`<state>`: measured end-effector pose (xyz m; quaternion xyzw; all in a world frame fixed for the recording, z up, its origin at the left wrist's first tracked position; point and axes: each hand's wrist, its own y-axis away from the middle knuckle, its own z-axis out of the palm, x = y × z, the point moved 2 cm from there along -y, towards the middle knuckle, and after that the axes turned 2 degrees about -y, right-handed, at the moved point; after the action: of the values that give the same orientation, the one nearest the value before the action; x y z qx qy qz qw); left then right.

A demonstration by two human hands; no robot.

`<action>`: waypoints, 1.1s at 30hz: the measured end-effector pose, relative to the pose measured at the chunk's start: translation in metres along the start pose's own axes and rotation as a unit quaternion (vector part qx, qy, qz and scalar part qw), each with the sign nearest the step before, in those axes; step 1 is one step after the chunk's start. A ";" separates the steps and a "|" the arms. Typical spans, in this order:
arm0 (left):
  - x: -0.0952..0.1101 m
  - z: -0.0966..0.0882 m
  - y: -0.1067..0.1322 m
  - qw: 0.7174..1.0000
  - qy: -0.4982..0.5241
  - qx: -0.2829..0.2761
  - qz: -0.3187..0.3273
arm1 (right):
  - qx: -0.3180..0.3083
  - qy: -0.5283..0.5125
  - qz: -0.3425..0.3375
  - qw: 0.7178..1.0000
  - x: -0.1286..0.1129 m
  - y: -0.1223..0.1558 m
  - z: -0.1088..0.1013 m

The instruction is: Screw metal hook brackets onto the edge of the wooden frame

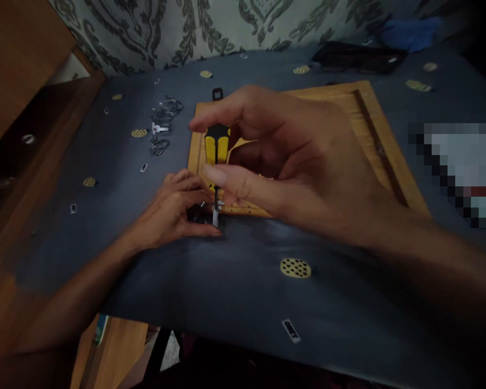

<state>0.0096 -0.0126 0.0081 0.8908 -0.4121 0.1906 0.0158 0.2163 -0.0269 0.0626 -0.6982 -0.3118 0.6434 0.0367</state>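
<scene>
My right hand [303, 156] grips a yellow-and-black screwdriver [216, 148] that stands nearly upright. Its dark shaft points down at a small shiny metal fitting [216, 216] by the near left corner of a framed wooden panel [389, 129]. The fingers of my left hand [176, 208] are bent round this fitting, thumb below and index finger above. My hand hides part of it, and I cannot make out whether the screwdriver's tip sits in a screw. Along the panel's near edge is a row of small dark holes. My right hand covers much of the panel.
Several loose metal fittings [161, 128] lie left of the panel on the dark blue patterned tablecloth [235, 286]. At the back right are a black flat item [358, 56] and a blue cloth [413, 33]. A pixelated pale object [461, 156] is at the right. Wooden furniture [20, 59] borders the left.
</scene>
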 end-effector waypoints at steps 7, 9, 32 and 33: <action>0.000 0.000 0.001 1.000 0.005 0.008 0.008 | 0.029 0.013 0.003 0.999 -0.003 0.002 0.000; 0.000 -0.001 0.001 1.000 0.008 0.007 0.001 | 0.042 0.018 0.013 0.999 -0.003 0.002 -0.001; -0.005 0.003 0.003 0.999 -0.005 0.021 0.024 | 0.169 0.164 -0.093 0.967 -0.020 -0.010 -0.002; -0.004 0.003 0.003 1.000 -0.004 0.021 0.023 | 0.157 0.163 -0.086 0.970 -0.019 -0.010 -0.003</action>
<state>0.0055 -0.0119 0.0036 0.8821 -0.4281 0.1961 -0.0087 0.2151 -0.0269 0.0840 -0.7497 -0.2552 0.5566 0.2512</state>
